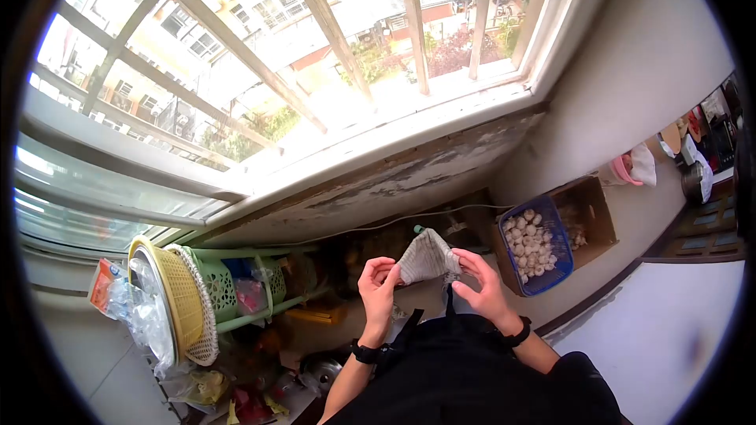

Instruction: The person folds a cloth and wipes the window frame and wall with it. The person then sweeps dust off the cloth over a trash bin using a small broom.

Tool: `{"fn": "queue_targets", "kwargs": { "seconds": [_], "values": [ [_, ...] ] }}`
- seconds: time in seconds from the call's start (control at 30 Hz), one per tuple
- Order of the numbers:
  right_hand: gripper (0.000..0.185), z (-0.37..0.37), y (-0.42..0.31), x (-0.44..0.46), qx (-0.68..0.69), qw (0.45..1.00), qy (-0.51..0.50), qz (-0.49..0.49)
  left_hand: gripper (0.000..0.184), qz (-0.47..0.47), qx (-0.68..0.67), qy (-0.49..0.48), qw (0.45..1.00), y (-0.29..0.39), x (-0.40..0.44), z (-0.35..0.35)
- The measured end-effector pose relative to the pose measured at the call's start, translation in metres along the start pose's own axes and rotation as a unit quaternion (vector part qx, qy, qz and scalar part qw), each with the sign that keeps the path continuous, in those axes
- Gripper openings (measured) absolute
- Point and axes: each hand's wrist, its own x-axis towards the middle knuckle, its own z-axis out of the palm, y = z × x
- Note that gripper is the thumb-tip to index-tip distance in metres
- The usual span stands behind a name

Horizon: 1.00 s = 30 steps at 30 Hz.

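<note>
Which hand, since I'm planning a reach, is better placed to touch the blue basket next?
Probably the right hand: the blue basket is on that side, nearer to it; the left hand is farther off, beyond the gray cloth.

The left hand (378, 287) and right hand (484, 287) are bare; black wristbands (516, 333) circle both wrists below a black top (472, 382).

From the person's head, one view looks forward and down on the hands (380, 290), which are near, just below its centre. Its wide, dark-rimmed circle reaches from the black garment (472, 370) behind them to the barred window (327, 27) beyond.
</note>
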Motion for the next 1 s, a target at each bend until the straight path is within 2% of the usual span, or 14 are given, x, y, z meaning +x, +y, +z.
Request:
{"fn": "queue_targets", "kwargs": {
  "seconds": [0.13,0.2,0.4,0.6,0.8,1.0],
  "values": [
    [0.066,0.007,-0.022,0.012,-0.075,0.991,-0.101,-0.052,0.014,0.039,0.026,-0.007,0.999,0.009,0.001,0.053],
    [0.064,0.008,-0.023,0.017,-0.169,0.971,-0.093,-0.139,0.014,0.069,0.018,0.016,0.997,0.016,-0.001,0.070],
    [0.059,-0.001,-0.017,0.029,-0.076,0.988,-0.088,-0.098,0.025,0.049,0.013,0.004,0.999,0.020,-0.008,0.078],
    [0.067,-0.002,-0.011,0.027,-0.048,0.987,-0.117,-0.103,0.033,0.073,0.024,0.050,0.996,0.003,-0.017,0.077],
    [0.079,-0.002,-0.012,0.017,-0.072,0.981,-0.128,-0.126,0.031,0.152,0.102,0.026,0.983,-0.003,-0.019,0.080],
    [0.083,0.005,-0.013,0.008,-0.086,0.973,-0.146,-0.157,0.030,0.226,0.182,-0.017,0.957,-0.002,-0.017,0.065]
  ]
}}
